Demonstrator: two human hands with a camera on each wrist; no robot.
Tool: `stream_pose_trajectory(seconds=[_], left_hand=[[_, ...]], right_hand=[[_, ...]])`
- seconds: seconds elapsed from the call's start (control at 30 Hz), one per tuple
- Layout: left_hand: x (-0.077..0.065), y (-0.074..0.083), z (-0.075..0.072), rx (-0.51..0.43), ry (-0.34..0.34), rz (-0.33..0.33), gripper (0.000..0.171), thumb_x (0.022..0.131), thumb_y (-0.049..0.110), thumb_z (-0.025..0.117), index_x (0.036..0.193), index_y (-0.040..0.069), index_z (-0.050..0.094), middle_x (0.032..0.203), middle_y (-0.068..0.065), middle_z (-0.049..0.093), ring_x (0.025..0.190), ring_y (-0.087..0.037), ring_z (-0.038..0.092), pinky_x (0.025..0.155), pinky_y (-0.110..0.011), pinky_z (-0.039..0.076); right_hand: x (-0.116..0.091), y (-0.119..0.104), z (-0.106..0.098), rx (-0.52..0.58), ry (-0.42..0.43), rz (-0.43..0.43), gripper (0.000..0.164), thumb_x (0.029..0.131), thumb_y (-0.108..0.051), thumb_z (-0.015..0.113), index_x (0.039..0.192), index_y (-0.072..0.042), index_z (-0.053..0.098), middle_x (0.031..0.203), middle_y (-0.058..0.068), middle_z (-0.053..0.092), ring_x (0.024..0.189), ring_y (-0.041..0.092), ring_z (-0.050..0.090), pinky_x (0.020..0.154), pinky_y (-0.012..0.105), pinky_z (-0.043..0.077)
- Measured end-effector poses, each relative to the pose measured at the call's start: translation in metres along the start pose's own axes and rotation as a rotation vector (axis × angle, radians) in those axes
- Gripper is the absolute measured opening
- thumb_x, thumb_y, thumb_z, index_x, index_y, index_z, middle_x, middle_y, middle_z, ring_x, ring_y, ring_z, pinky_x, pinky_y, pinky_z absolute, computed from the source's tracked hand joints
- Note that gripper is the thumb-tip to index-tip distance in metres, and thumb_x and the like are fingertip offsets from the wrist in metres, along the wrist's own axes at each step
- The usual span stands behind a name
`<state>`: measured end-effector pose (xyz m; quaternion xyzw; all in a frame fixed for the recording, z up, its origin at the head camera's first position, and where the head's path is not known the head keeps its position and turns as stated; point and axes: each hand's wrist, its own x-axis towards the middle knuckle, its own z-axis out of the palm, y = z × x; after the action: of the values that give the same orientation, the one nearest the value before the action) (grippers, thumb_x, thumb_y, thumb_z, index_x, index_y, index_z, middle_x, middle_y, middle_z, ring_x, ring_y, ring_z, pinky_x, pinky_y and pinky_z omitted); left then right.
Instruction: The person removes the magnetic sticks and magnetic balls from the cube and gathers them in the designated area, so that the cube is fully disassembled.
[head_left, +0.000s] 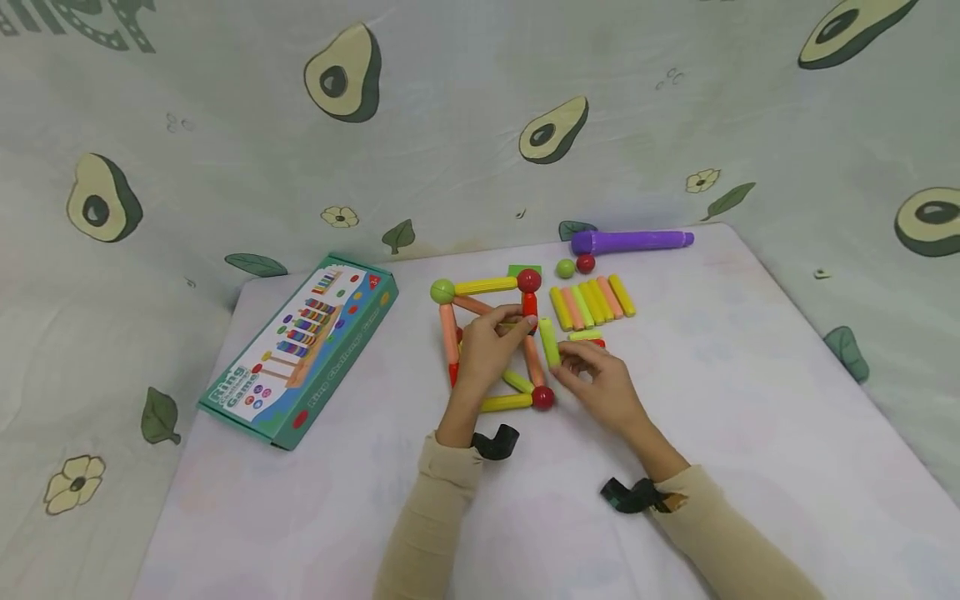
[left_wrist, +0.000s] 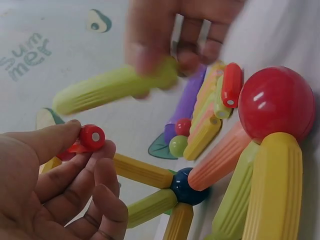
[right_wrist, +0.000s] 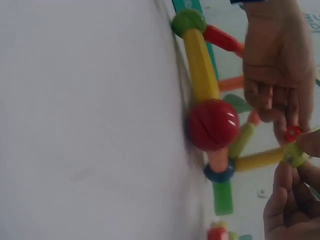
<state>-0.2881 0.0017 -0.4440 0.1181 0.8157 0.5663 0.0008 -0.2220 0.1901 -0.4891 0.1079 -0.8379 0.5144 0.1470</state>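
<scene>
A frame of coloured rods and balls stands on the table, with a green ball [head_left: 442, 291] and a red ball [head_left: 528, 280] at its far corners and another red ball [head_left: 543, 397] in front. My left hand [head_left: 487, 346] reaches over it and pinches a red rod [left_wrist: 92, 138], whose end faces the left wrist camera. Between thumb and fingers my right hand [head_left: 600, 383] holds a yellow-green rod [head_left: 550, 342], raised beside the red one. A dark blue ball [left_wrist: 189, 185] joins several rods lower in the frame. My left hand hides part of the frame in the head view.
Right of the frame lies a row of loose yellow, orange and green rods [head_left: 592, 302]. Behind them are a loose green ball [head_left: 565, 268], a small red ball [head_left: 585, 263] and a purple stick [head_left: 633, 242]. A green game box [head_left: 300, 354] lies at the left.
</scene>
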Motion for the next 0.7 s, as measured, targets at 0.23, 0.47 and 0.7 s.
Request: stream_pose_trajectory(seconds=[0.23,0.47,0.7], left_hand=[[-0.001,-0.003,-0.003,-0.026,-0.026,-0.010,0.036,0.095,0.033,0.071,0.124,0.012,0.070,0.101,0.004,0.072,0.085,-0.011,0.067,0.074,-0.027,0.055],[-0.002,-0.006,-0.007,-0.014,-0.023,-0.018,0.034,0.095,0.033,0.069,0.123,0.014,0.070,0.101,0.004,0.071,0.083,-0.013,0.065,0.071,-0.028,0.053],[-0.001,-0.004,-0.004,0.005,-0.062,0.002,0.033,0.096,0.032,0.068,0.124,0.013,0.070,0.101,0.004,0.070,0.082,-0.013,0.064,0.071,-0.028,0.054]], right_hand=[[0.027,-0.002,-0.041,-0.088,0.153,-0.021,0.029,0.091,-0.006,0.074,0.119,0.002,0.069,0.101,0.011,0.065,0.088,0.014,0.057,0.078,0.012,0.046],[0.057,0.027,-0.075,-0.309,0.232,0.054,0.035,0.094,-0.016,0.072,0.125,-0.001,0.065,0.100,0.013,0.064,0.086,0.020,0.058,0.070,0.013,0.042],[0.071,0.064,-0.101,-0.447,0.234,0.161,0.033,0.096,-0.015,0.067,0.125,0.001,0.064,0.097,0.018,0.062,0.086,0.029,0.057,0.071,0.031,0.042]])
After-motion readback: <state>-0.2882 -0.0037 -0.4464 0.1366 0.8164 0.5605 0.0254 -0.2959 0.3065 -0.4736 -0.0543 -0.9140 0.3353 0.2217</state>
